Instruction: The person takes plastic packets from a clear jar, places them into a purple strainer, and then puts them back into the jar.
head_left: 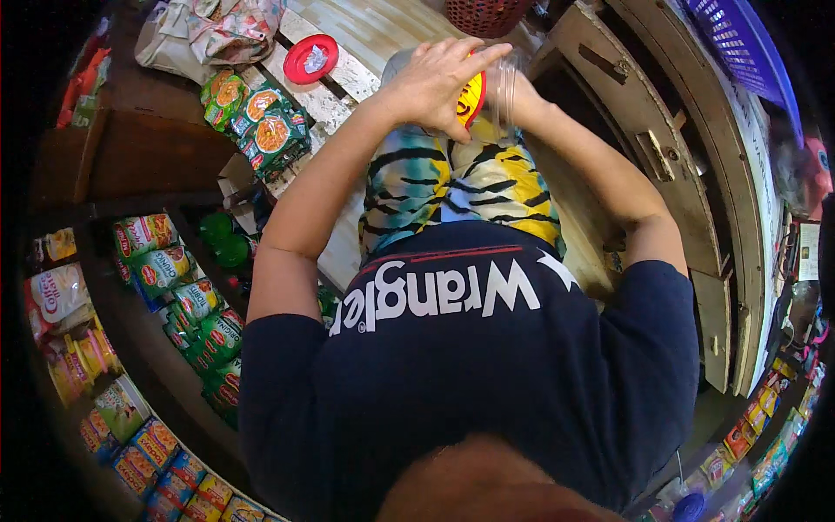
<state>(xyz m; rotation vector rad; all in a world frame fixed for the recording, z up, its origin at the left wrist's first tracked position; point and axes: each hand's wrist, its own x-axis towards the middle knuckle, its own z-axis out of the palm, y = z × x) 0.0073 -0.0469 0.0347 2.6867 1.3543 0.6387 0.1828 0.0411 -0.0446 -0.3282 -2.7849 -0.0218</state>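
Note:
A clear plastic jar [501, 91] with a yellow and red label is held above my lap. My left hand [434, 85] is wrapped over its left side, fingers spread across the label. On the other side my right hand [530, 103] holds the jar, with its fingers largely hidden behind the clear plastic. A round red lid [293, 60] lies to the left on a worn white slatted surface, with a small crumpled clear plastic piece [316, 59] on it. Green food packets [271, 134] lie below the lid in the view.
Shelves of pouches [163, 267] and packets [156, 444] curve along the left. A floral cloth bag [222, 32] sits at the upper left. A dark red perforated basket [486, 16] stands ahead; a wooden cabinet door [642, 117] and a purple basket [750, 59] are at the right.

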